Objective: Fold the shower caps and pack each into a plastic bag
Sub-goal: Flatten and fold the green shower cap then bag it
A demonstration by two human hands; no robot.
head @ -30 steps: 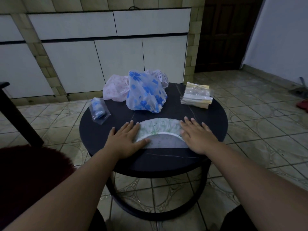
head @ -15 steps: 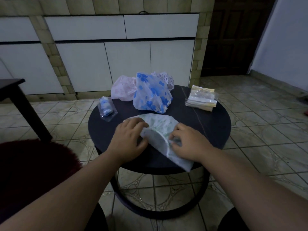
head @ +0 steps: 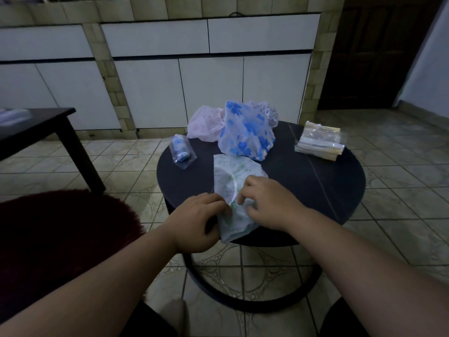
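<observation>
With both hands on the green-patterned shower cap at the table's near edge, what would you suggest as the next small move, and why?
Probably fold its near end up over the far half. The left hand and right hand pinch the green-patterned shower cap, which lies long and overhangs the round table.

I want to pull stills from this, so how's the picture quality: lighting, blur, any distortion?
Head view: dim, bluish light, the red stool nearly black; wide-angle bending curves the cabinet lines; both hands, left hand and right hand, read fairly sharp on the green-print shower cap; faint sheen on the plastic bag stack; no harsh glare.
</observation>
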